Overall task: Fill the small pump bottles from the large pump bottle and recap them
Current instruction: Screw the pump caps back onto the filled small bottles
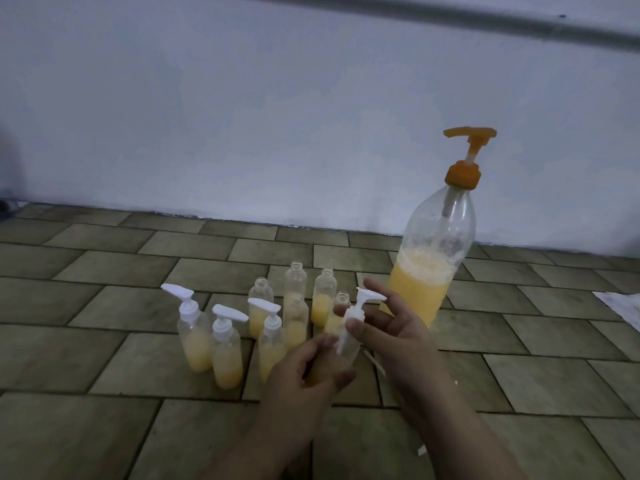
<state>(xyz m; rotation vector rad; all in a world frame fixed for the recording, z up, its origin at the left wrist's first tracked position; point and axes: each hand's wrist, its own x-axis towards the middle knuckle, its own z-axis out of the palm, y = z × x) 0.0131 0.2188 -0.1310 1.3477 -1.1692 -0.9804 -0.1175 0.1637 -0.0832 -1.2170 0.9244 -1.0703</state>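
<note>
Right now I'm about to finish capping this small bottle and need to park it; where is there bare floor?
Bare tile lies left of the three capped small bottles, and in front of them, beside the left hand. Tile right of the large pump bottle is free up to the white scrap. The uncapped bottles crowd the middle.

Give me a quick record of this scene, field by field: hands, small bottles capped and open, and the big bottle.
left hand: grips a small bottle
right hand: pinches a white pump cap with its tube at that bottle's mouth
capped small bottles: three, standing on the tiled floor, part filled with yellow liquid
open small bottles: five behind them, no caps
large pump bottle: orange pump, upright, roughly one third full
</note>
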